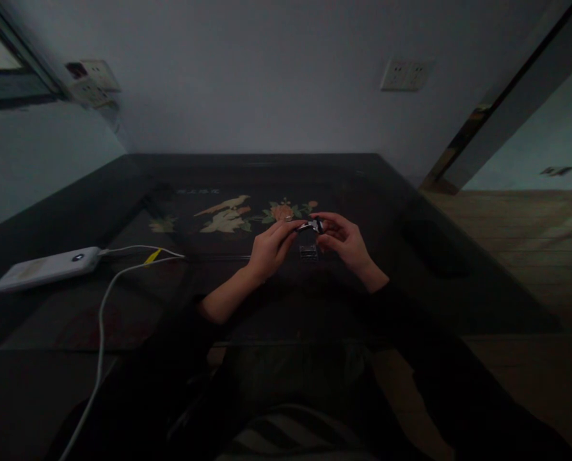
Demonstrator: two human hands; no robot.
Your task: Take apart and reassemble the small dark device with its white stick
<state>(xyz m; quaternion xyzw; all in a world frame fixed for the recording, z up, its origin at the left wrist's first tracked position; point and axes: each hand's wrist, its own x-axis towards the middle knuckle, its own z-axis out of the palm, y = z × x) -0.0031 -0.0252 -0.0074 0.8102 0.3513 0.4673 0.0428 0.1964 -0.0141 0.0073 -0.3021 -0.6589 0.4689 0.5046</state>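
Note:
Over the dark glass tabletop my two hands meet around a small silver-and-black object, shaped somewhat like a razor; the dim light hides its exact kind. My left hand pinches its slim left end between thumb and fingers. On the other side, my right hand has its thumb and fingertips closed on the wider dark end. Just below the hands, a small dark rectangular piece with shiny bars shows on the table, apart from my fingers; I cannot tell whether it is a reflection.
A white power bank lies at the left, with a white cable carrying a yellow tag and running off the front edge. A bird-and-flower picture decorates the tabletop. Behind stands a wall with sockets.

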